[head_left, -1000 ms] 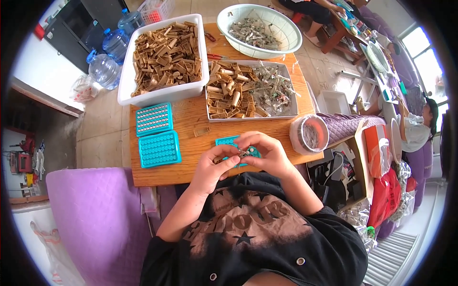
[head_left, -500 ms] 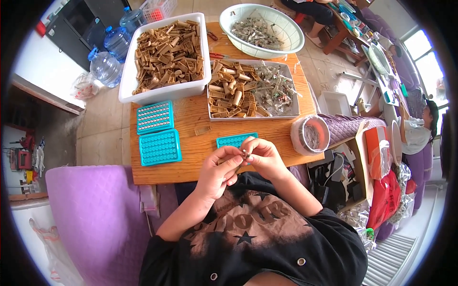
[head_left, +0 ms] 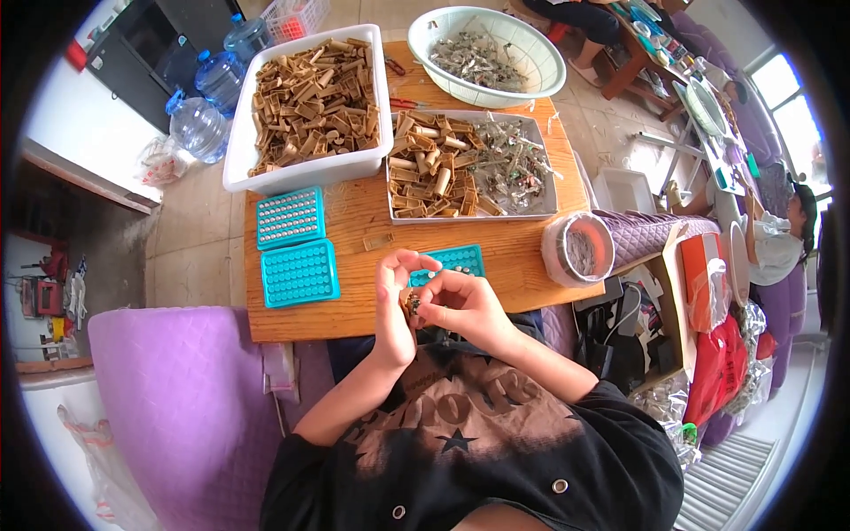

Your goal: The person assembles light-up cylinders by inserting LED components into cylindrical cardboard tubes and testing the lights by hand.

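Just past the near table edge, my left hand [head_left: 392,314] holds a small tan plastic casing [head_left: 409,303] with small dark and metallic parts showing in it. My right hand [head_left: 471,310] meets it there, thumb and fingers pinched at those parts; the exact grip is too small to make out. Beyond the hands lies a turquoise tray with small wells [head_left: 469,255], partly covered by my fingers. A few small shiny pieces show at its near side. A single tan casing [head_left: 379,242] rests on the wooden table [head_left: 354,314].
A deep white tub [head_left: 232,159] of tan casings stands far left. Beside it, a shallow box [head_left: 478,218] holds casings and clear electronic parts; behind stands a pale green basket [head_left: 547,55]. A turquoise tray [head_left: 301,274], another with silver pieces [head_left: 290,218], and a round bin [head_left: 604,265] flank my hands.
Both hands have shifted slightly left with the casing, and its inner parts now show. My left fingers have turned upward. More of the turquoise tray shows behind them.
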Action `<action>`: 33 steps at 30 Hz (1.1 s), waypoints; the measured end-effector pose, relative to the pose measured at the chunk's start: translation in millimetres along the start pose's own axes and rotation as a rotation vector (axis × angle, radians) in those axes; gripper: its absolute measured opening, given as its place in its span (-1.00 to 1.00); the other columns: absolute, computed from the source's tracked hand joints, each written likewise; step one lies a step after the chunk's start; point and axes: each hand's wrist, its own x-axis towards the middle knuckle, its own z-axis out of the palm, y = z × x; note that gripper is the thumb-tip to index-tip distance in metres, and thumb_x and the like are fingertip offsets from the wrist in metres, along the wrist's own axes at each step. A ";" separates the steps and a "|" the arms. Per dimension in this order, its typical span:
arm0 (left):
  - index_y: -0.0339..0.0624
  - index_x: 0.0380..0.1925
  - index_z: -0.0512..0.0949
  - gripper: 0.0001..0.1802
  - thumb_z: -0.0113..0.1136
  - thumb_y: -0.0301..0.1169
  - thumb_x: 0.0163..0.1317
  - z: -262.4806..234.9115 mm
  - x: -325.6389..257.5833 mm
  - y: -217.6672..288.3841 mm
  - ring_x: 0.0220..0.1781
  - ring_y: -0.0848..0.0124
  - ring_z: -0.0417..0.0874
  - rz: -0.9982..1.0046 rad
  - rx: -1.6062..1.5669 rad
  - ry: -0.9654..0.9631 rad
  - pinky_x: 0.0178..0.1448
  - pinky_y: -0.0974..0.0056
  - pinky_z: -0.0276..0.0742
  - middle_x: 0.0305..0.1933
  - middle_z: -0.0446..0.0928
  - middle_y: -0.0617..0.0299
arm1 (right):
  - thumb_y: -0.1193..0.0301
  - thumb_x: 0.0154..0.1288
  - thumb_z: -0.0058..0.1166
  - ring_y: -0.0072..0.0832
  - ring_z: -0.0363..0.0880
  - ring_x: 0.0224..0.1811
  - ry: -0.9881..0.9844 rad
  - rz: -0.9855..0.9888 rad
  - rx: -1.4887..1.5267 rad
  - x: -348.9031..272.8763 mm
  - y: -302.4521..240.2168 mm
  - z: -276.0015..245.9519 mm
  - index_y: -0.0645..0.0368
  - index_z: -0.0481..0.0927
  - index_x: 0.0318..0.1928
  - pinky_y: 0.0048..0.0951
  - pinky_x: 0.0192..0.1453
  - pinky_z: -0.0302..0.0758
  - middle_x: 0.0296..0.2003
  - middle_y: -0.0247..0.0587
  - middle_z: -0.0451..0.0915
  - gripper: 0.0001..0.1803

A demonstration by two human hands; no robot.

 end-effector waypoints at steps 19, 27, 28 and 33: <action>-0.24 0.10 0.36 -0.47 -0.14 -0.02 0.37 -11.7 -0.6 -17.6 0.26 0.30 0.36 -0.014 -0.081 -0.099 0.29 0.22 0.29 0.32 0.27 0.03 | 0.51 0.23 0.19 -0.60 0.55 -0.22 0.060 -0.173 0.252 14.6 25.0 -7.1 0.25 0.50 -0.23 -0.53 -0.08 0.52 -0.29 -0.36 0.55 -0.84; -0.27 0.07 0.47 -0.65 0.14 -0.43 0.30 -26.6 -3.4 -21.1 0.13 0.40 0.49 -0.113 -0.200 0.018 0.26 0.28 0.34 0.12 0.50 0.15 | 0.43 0.26 0.17 -0.61 0.58 -0.38 0.064 0.183 0.401 10.9 5.5 -14.1 0.20 0.39 -0.07 -0.57 -0.45 0.59 -0.35 -0.29 0.56 -0.70; -0.28 0.09 0.46 -0.64 0.14 -0.46 0.29 -25.7 -2.7 -18.0 0.07 0.39 0.55 -0.128 -0.212 0.076 0.24 0.27 0.38 0.01 0.57 0.13 | 0.45 0.28 0.15 -0.65 0.54 -0.47 -0.024 0.176 0.287 11.3 11.7 -20.0 0.17 0.33 -0.02 -0.62 -0.55 0.48 -0.45 -0.32 0.53 -0.66; -0.30 0.09 0.45 -0.66 0.10 -0.50 0.31 -22.6 -0.2 -10.3 0.02 0.34 0.59 -0.059 -0.048 0.136 0.15 0.27 0.50 0.00 0.56 0.05 | 0.58 0.29 0.07 -0.76 0.37 -0.56 0.175 -0.151 -0.186 5.8 22.6 -10.8 0.21 0.32 -0.08 -0.66 -0.53 0.29 -0.55 -0.42 0.46 -0.74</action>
